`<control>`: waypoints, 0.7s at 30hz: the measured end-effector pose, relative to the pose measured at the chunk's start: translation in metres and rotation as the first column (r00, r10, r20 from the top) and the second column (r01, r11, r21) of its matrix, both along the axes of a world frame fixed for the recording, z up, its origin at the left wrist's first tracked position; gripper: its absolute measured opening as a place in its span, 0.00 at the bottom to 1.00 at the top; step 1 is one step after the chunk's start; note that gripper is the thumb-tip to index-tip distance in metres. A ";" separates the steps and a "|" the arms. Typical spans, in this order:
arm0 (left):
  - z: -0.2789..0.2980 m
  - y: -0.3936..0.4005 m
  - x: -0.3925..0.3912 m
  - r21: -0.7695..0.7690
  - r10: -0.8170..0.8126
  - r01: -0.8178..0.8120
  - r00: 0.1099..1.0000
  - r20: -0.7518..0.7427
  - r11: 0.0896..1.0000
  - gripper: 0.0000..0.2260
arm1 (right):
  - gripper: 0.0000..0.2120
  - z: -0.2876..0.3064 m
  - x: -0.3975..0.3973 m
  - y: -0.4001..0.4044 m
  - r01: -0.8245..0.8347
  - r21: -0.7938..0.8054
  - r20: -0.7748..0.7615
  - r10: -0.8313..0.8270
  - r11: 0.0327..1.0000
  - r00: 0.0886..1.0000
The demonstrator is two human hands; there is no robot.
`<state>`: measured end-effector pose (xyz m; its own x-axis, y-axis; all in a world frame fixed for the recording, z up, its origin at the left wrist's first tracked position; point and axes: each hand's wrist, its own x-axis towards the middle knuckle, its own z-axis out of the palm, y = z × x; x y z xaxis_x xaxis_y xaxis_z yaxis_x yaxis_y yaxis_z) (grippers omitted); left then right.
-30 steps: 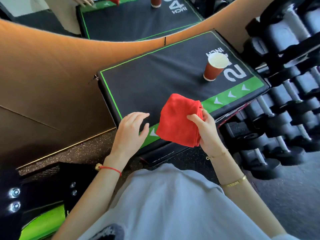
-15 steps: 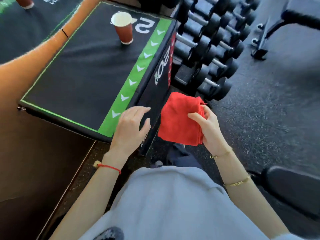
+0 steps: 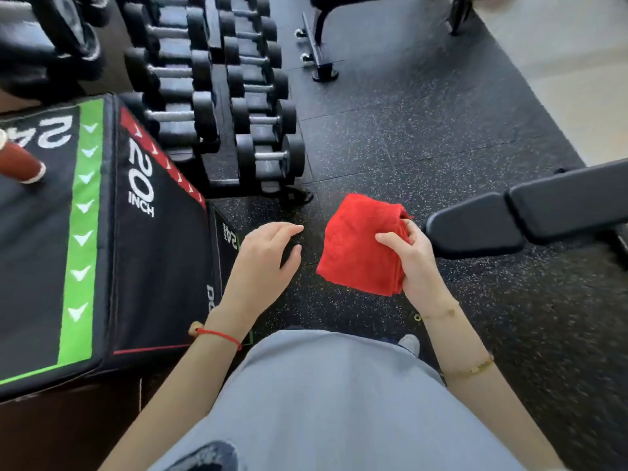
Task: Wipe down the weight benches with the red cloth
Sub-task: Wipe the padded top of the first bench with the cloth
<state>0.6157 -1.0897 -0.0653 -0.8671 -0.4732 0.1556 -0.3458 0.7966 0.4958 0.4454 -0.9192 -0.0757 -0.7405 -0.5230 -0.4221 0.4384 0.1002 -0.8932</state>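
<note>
My right hand (image 3: 416,263) grips a folded red cloth (image 3: 360,243) by its right edge and holds it in the air above the speckled floor. A black padded weight bench (image 3: 530,215) reaches in from the right, and its near end lies just to the right of the cloth. My left hand (image 3: 265,263) hovers with relaxed fingers and holds nothing, to the left of the cloth and beside the black box.
A black and green plyo box (image 3: 142,232) marked 20 INCH stands at the left, with a red paper cup (image 3: 18,161) on top. Behind it is a rack of several black dumbbells (image 3: 217,96). Another bench's metal frame (image 3: 317,52) stands at the back on the rubber floor (image 3: 424,130).
The view has swung right, from the box top to the floor and the bench. My hands kept their pose, the right one still holding the cloth.
</note>
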 end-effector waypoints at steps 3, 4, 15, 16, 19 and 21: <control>0.000 0.041 -0.046 -0.002 -0.101 0.101 0.995 -0.012 0.995 0.13 | 0.12 0.000 -0.025 0.056 0.109 0.010 -0.001 -0.109 0.994 0.994; -0.001 0.057 -0.061 0.003 -0.125 0.126 0.992 -0.018 0.992 0.13 | 0.12 0.002 -0.034 0.076 0.136 0.017 -0.005 -0.136 0.991 0.991; -0.014 0.235 -0.195 0.070 -0.230 0.233 0.972 -0.059 0.970 0.13 | 0.13 0.009 -0.139 0.286 0.259 0.136 -0.054 -0.254 0.956 0.966; -0.014 0.246 -0.203 0.070 -0.228 0.231 0.972 -0.051 0.970 0.13 | 0.13 0.009 -0.148 0.298 0.259 0.144 -0.054 -0.253 0.955 0.966; -0.016 0.270 -0.227 0.066 -0.235 0.236 0.972 -0.020 0.970 0.13 | 0.12 0.005 -0.175 0.323 0.254 0.155 -0.056 -0.249 0.955 0.967; -0.018 0.280 -0.242 0.063 -0.238 0.237 0.971 0.003 0.969 0.13 | 0.13 0.001 -0.191 0.333 0.254 0.157 -0.051 -0.249 0.954 0.967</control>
